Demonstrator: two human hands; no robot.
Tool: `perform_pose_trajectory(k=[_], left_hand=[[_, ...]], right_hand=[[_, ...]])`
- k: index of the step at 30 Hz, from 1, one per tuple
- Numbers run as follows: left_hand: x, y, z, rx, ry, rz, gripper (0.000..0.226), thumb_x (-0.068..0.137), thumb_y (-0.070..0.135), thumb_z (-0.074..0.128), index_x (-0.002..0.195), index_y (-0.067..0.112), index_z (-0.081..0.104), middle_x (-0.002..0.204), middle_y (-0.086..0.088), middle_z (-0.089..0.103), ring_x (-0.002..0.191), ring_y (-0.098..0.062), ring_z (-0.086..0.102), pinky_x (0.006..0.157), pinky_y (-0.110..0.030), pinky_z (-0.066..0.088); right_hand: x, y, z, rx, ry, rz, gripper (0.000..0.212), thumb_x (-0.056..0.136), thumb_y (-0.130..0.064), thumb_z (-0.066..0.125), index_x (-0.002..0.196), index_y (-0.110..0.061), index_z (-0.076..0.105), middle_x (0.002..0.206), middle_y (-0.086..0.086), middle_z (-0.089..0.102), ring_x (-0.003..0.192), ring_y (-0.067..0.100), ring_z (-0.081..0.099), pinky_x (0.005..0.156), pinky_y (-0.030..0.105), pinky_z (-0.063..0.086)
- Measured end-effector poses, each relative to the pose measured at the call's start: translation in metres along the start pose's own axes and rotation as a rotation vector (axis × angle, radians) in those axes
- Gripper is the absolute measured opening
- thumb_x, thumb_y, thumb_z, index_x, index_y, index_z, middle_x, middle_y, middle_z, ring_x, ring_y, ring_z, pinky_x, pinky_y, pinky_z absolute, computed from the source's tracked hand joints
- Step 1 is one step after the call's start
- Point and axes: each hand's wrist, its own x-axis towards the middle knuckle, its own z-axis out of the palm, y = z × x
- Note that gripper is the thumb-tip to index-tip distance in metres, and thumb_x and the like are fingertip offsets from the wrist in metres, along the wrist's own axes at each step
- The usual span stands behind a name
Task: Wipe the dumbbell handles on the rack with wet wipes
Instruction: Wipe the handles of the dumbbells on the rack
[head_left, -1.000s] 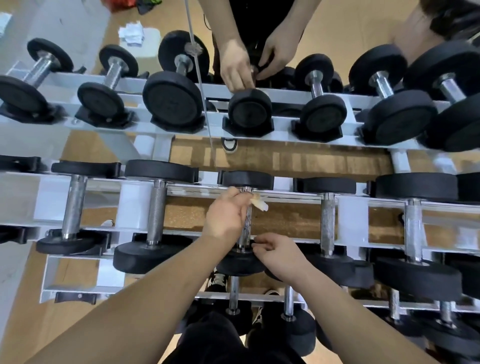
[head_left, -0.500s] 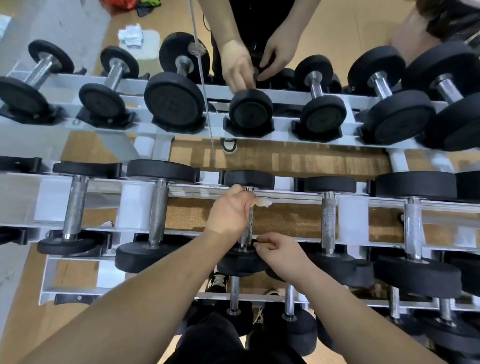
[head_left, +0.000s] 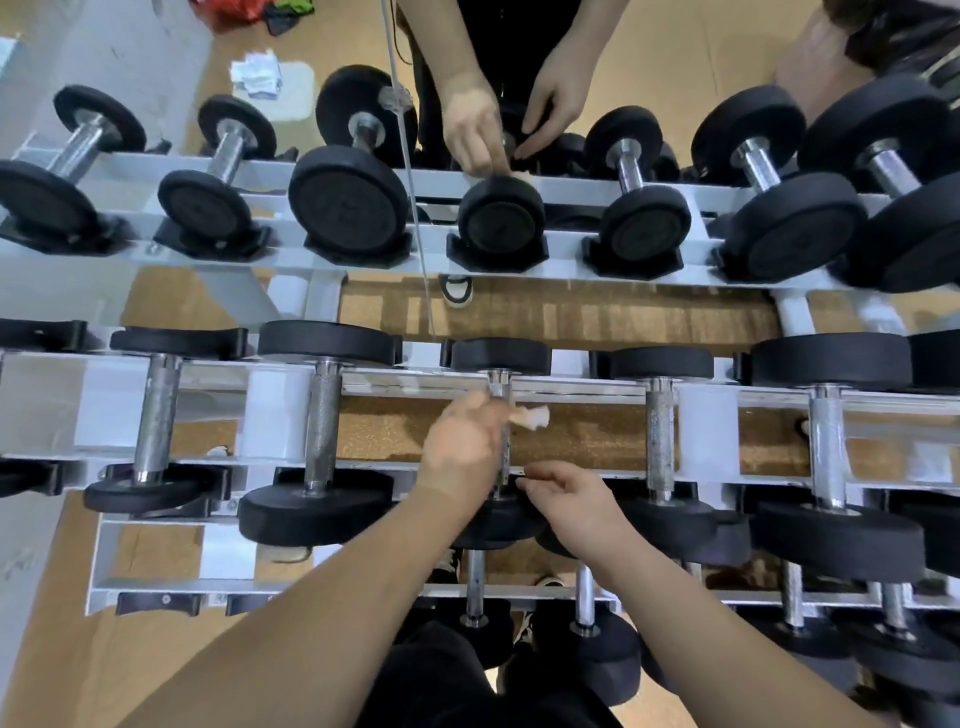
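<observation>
Middle tier of the white rack, left to right as we look down:

1. Dumbbell with a plain steel handle, lying front to back in black cradles.
2. Larger dumbbell with a knurled handle, just beside the first.
3. Our left hand, curled around the handle of the small centre dumbbell, fingers pressed together on it. A crumpled wet wipe sticks out to the right of the bar from under those fingers, so we count the hand as clamped on the wipe against the metal.
4. Our right hand, at the near end of the same bar, fingertips resting on the near black head. Thumb and forefinger are drawn close; whether they pinch anything we cannot tell.
5. Dumbbell with a speckled handle, well apart from our hands.
6. Heavier dumbbell with a thicker handle, at the right.

Top tier: a row of black dumbbells, heads toward us. Another person's two hands are at the small one in the middle.

Floor beyond, upper left: a small heap of white wipes.
</observation>
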Motion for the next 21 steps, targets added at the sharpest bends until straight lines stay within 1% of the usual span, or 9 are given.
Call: perform_pose_trajectory(k=[3,5,7,10,12,14,16,19,21], left_hand=[[-0.032,0.001,-0.003,-0.083,-0.058,0.100,0.013,0.091,0.005,0.072,0.097,0.013,0.080,0.091,0.000,0.065,0.081,-0.019,0.066,0.073,-0.026,0.054],[-0.013,-0.001,-0.006,-0.074,-0.068,0.055,0.013,0.097,0.010,0.065,0.101,0.012,0.078,0.094,0.001,0.062,0.089,-0.021,0.064,0.075,-0.022,0.044],[0.011,-0.003,-0.006,-0.055,0.009,-0.002,0.019,0.102,0.012,0.056,0.106,0.011,0.075,0.100,-0.005,0.061,0.091,-0.022,0.059,0.074,-0.022,0.035],[0.017,-0.001,0.000,-0.074,0.057,-0.063,0.021,0.101,0.008,0.056,0.110,0.009,0.075,0.098,-0.004,0.057,0.086,-0.016,0.054,0.071,-0.014,0.032],[-0.009,-0.002,0.006,-0.096,0.049,-0.038,0.016,0.097,0.008,0.062,0.102,0.011,0.077,0.094,-0.002,0.061,0.082,-0.016,0.058,0.074,-0.020,0.044],[-0.029,-0.007,0.007,-0.101,0.008,0.078,0.011,0.092,0.010,0.068,0.094,0.012,0.078,0.086,-0.003,0.062,0.073,-0.020,0.062,0.067,-0.029,0.054],[-0.016,-0.009,-0.004,-0.061,-0.039,0.093,0.013,0.094,0.011,0.066,0.097,0.014,0.078,0.086,-0.001,0.060,0.073,-0.021,0.060,0.066,-0.029,0.051],[0.024,-0.005,-0.011,-0.023,0.070,-0.001,0.020,0.097,0.008,0.057,0.095,0.011,0.076,0.087,-0.005,0.059,0.074,-0.025,0.060,0.067,-0.033,0.049],[0.026,0.005,-0.008,-0.030,0.118,-0.102,0.020,0.099,0.007,0.055,0.092,0.008,0.074,0.087,-0.005,0.058,0.072,-0.021,0.057,0.068,-0.032,0.048]], right_hand=[[-0.002,0.000,0.000,-0.015,0.045,-0.055,0.017,0.101,-0.020,0.063,0.109,-0.022,0.078,0.103,-0.009,0.076,0.100,0.009,0.069,0.090,0.025,0.054],[-0.005,0.001,-0.001,-0.150,0.034,-0.093,0.018,0.097,-0.022,0.065,0.086,-0.016,0.079,0.085,-0.007,0.075,0.085,0.013,0.068,0.081,0.029,0.053],[-0.009,0.002,-0.001,-0.240,0.015,-0.118,0.023,0.095,-0.025,0.068,0.076,-0.018,0.077,0.084,-0.010,0.076,0.082,0.008,0.069,0.079,0.027,0.055],[-0.014,0.004,-0.002,-0.271,0.004,-0.171,0.019,0.095,-0.026,0.071,0.078,-0.025,0.078,0.088,-0.017,0.077,0.086,0.001,0.069,0.081,0.024,0.055],[-0.014,0.006,-0.003,-0.286,-0.016,-0.171,0.007,0.089,-0.028,0.078,0.082,-0.028,0.077,0.091,-0.019,0.075,0.091,-0.001,0.068,0.085,0.023,0.053],[-0.013,0.006,-0.007,-0.341,-0.097,-0.156,0.025,0.071,-0.040,0.090,0.087,-0.035,0.071,0.098,-0.017,0.071,0.095,0.002,0.067,0.089,0.026,0.053],[-0.012,0.010,-0.008,-0.470,-0.145,-0.190,0.045,0.058,-0.043,0.093,0.094,-0.035,0.067,0.105,-0.014,0.066,0.097,0.009,0.065,0.090,0.027,0.053],[-0.012,0.009,-0.003,-0.551,-0.050,-0.263,0.045,0.065,-0.027,0.095,0.104,-0.024,0.072,0.104,-0.008,0.065,0.096,0.012,0.061,0.085,0.022,0.048],[-0.012,0.006,-0.002,-0.523,-0.034,-0.249,0.041,0.066,-0.024,0.095,0.101,-0.025,0.073,0.101,-0.009,0.067,0.095,0.013,0.063,0.085,0.025,0.051]])
